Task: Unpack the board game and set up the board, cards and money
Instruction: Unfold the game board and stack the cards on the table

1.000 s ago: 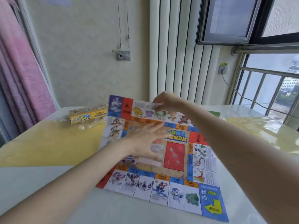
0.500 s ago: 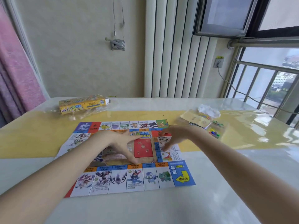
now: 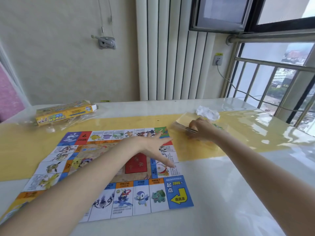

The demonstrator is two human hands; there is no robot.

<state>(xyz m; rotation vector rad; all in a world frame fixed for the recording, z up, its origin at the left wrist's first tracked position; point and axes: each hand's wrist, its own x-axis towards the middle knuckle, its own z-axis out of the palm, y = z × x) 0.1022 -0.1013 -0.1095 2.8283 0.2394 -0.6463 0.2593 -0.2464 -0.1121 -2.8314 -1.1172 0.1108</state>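
The paper game board (image 3: 141, 198), ringed with creature squares and showing a blue corner arrow, lies unfolded and flat on the table. My left hand (image 3: 153, 147) stretches over its right side with fingers straight and spread, pressing the paper. Just right of the board's far corner, my right hand (image 3: 199, 129) curls its fingers round a clear plastic packet (image 3: 183, 120) that holds yellowish cards or paper; what else is inside is hidden. The yellow game box (image 3: 64, 112) lies on its side at the far left, with its end flap open.
A crumpled white paper (image 3: 207, 113) sits behind the packet. Loose clear wrap (image 3: 76, 121) lies beside the box. A yellow mat (image 3: 25, 147) runs across the glossy white table (image 3: 238, 184). A radiator, a wall and a barred window stand behind, with a cable hanging from a socket.
The board was lowered from a raised tilt to flat on the table. My right hand left the board and moved right onto the clear packet. My left hand slid toward the board's right side.
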